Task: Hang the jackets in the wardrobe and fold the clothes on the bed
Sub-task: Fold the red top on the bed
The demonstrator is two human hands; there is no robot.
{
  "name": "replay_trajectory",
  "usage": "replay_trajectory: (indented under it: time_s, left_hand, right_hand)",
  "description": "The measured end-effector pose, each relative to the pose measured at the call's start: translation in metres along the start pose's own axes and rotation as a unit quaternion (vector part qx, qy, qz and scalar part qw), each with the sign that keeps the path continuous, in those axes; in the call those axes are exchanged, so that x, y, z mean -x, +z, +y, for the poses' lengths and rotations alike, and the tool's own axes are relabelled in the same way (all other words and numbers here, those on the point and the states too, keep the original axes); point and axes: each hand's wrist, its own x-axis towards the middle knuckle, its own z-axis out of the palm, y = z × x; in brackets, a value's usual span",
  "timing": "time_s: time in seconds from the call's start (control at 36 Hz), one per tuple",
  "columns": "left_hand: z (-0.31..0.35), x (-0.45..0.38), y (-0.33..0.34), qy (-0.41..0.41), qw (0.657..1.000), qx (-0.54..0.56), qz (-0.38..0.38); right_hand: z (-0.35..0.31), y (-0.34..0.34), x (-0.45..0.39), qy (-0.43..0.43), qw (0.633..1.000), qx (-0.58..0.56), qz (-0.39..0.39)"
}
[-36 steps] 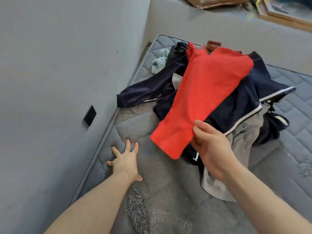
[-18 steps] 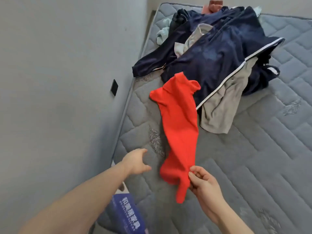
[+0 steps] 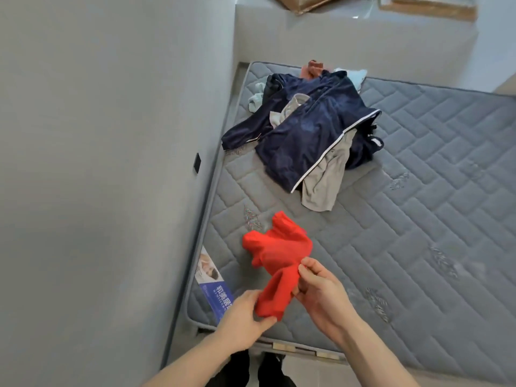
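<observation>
Grey quilted mattress (image 3: 405, 219) against grey wall (image 3: 97, 163); left hand (image 3: 243, 321) and right hand (image 3: 321, 296) pinch crumpled red knit garment (image 3: 279, 258), long axis running away from the person.

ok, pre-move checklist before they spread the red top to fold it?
1. Left hand grips the bunched red knit garment at its lower end: ok.
2. Right hand pinches its middle: ok.
3. Garment flat: not ok, crumpled.
4. Bare grey quilted mattress beside it for spreading: ok.
5. Apart from the navy jacket pile: ok.
6. Which end is the hem: cannot tell.
</observation>
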Motion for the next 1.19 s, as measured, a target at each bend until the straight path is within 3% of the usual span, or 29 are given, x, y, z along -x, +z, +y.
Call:
replay_trajectory:
  time_s: [0.08, 0.22, 0.39, 0.72, 0.83, 0.94, 1.0, 1.11, 1.19]
  left_hand:
    - [0.002, 0.021, -0.017, 0.015, 0.999, -0.034, 0.011]
    - [0.01, 0.052, -0.053, 0.035, 0.996, 0.024, 0.077]
    - [0.029, 0.083, -0.086, 0.075, 0.98, 0.122, 0.136]
    - [0.087, 0.125, -0.098, 0.21, 0.973, 0.052, 0.074]
    - [0.104, 0.14, -0.107, 0.25, 0.968, -0.005, 0.035]
    - [0.11, 0.141, -0.121, 0.218, 0.974, -0.065, -0.022]
    - [0.109, 0.138, -0.127, 0.217, 0.97, -0.11, 0.006]
    - [0.109, 0.129, -0.132, 0.236, 0.963, -0.103, 0.08]
    - [0.113, 0.126, -0.127, 0.251, 0.959, -0.056, 0.12]
  right_hand:
    - [0.003, 0.003, 0.031, -0.015, 1.0, 0.001, -0.003]
    - [0.009, -0.006, 0.073, -0.06, 0.998, -0.001, 0.008]
    - [0.02, -0.036, 0.102, -0.095, 0.99, 0.024, 0.106]
    - [0.026, -0.041, 0.141, -0.178, 0.957, 0.089, 0.211]
    - [0.027, -0.037, 0.154, -0.162, 0.962, 0.111, 0.191]
    - [0.022, -0.034, 0.16, -0.138, 0.971, 0.116, 0.157]
    - [0.021, -0.032, 0.163, -0.132, 0.969, 0.154, 0.138]
    - [0.02, -0.026, 0.163, -0.194, 0.941, 0.239, 0.139]
    - [0.016, -0.027, 0.166, -0.238, 0.884, 0.375, 0.147]
